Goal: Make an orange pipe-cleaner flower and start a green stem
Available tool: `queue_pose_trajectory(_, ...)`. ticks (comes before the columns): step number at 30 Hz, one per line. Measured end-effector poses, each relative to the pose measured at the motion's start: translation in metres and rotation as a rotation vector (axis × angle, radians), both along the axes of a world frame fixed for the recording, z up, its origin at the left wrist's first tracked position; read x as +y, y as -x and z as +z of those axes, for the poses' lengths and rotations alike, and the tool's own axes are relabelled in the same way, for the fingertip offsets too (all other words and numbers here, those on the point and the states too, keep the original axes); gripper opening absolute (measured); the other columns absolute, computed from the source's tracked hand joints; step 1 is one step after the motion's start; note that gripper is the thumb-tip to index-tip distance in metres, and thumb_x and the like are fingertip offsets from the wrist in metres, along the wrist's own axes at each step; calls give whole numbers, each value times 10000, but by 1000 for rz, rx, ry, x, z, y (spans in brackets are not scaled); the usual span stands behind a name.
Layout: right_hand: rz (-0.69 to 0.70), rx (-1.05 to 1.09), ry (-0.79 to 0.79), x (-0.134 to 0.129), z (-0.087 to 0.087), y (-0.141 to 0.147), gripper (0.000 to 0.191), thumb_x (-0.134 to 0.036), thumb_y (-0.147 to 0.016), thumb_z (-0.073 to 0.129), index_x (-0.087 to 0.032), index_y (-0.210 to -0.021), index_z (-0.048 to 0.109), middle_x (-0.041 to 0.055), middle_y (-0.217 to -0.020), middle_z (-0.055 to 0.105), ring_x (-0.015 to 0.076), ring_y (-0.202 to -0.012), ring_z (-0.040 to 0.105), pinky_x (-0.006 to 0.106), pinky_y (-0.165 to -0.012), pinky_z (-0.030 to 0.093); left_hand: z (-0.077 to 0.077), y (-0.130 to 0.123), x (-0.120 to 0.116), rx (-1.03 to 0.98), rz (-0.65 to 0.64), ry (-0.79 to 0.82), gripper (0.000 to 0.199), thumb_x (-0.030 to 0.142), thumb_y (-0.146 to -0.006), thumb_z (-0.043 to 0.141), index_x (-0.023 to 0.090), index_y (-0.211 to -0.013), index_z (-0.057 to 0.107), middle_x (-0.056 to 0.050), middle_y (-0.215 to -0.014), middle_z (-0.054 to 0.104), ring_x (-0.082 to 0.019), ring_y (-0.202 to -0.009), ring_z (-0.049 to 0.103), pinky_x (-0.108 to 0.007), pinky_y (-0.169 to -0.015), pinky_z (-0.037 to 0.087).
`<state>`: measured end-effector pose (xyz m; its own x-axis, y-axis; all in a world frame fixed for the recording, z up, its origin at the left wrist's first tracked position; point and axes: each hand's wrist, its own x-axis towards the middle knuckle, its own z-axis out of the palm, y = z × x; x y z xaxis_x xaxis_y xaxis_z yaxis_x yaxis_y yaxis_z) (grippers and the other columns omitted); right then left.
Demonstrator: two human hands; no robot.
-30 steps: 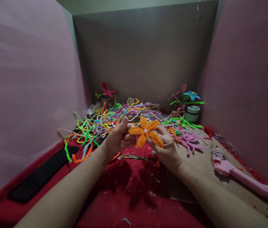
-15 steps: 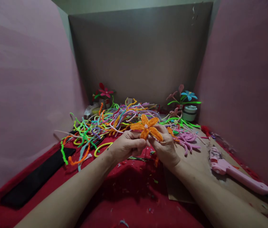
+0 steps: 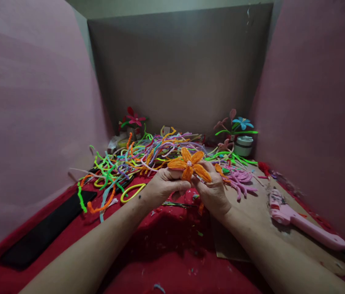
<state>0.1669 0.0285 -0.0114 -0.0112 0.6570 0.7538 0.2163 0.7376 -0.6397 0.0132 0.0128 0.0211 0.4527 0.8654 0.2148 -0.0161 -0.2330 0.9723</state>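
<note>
An orange pipe cleaner flower [image 3: 186, 153] with a small pale pink centre faces me, held up between both hands over the red cloth. My left hand [image 3: 168, 187] is closed on its left side, thumb laid below the petals. On the other side, the fingers of my right hand [image 3: 213, 192] are closed around the flower from behind, under its right petals. The fingertips of both hands are partly hidden by the petals. Behind the flower lies a heap of multicoloured pipe cleaners [image 3: 148, 157].
A pink glue gun [image 3: 305, 228] lies on cardboard [image 3: 248, 220] at right, near pink pipe cleaners [image 3: 241, 179]. A black flat object [image 3: 47, 230] lies at left. Finished flowers [image 3: 136, 119] and a pale lidded jar [image 3: 243, 146] stand at the back. Pink panels flank the space.
The orange flower has turned very slightly in my fingers, its centre shifting a little to the right. Both hands keep their hold.
</note>
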Motion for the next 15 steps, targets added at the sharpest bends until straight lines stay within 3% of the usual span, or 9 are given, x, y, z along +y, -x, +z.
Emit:
queue_pose_trajectory(5,155,257,259,2,2,2,123,-286,-746,609,-218,-827,671,26,-877,644,201,-876,558,344,-810,428,3,0,0,-34,64,-2,122,235,-655,673,136,-710,627,48,-526,523,-45,-431,410,-188,-436,335)
queue_pose_trajectory(10,251,467,453,5,7,1,113,-284,-677,659,-196,-728,708,17,-742,673,180,-749,566,302,-676,437,0,-8,4,-28,227,-90,225,232,-635,702,154,-804,576,32,-705,557,-67,-582,479,-210,-566,400)
queue_pose_trajectory(15,316,575,566,4,1,5,147,-302,-654,674,-189,-739,717,30,-731,676,160,-657,556,275,-551,409,-15,-16,5,195,371,-305,245,312,-694,675,164,-848,554,7,-765,565,-120,-708,515,-264,-686,416)
